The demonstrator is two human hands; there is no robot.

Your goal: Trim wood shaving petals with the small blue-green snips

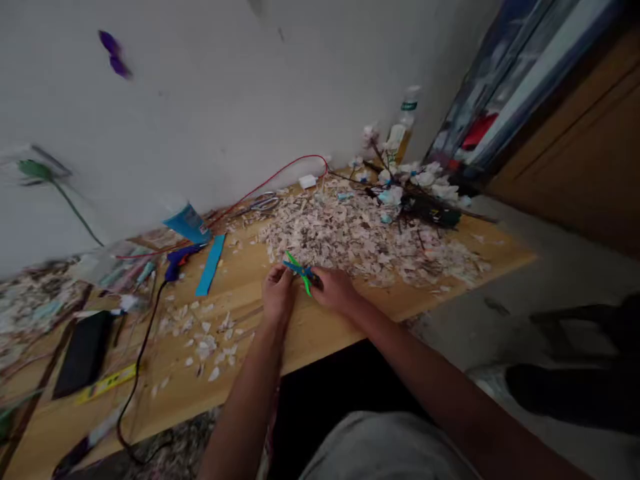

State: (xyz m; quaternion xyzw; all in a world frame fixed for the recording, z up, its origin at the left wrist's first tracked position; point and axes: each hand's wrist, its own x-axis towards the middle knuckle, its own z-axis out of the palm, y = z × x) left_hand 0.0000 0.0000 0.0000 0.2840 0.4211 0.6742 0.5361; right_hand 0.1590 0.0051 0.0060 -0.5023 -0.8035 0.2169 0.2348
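Both hands meet at the table's (350, 320) near edge, at the centre of the view. The left hand (278, 293) and the right hand (334, 288) each pinch an end of a small green-and-blue piece (300, 272) held just above the wood. At 12 o'clock from it lies a wide heap of pale scraps (360, 237). At 9 o'clock sit a blue strip (211, 265) and a blue glue gun (180, 258). At 1 o'clock, twigs with white flowers (415, 187) lie against the heap.
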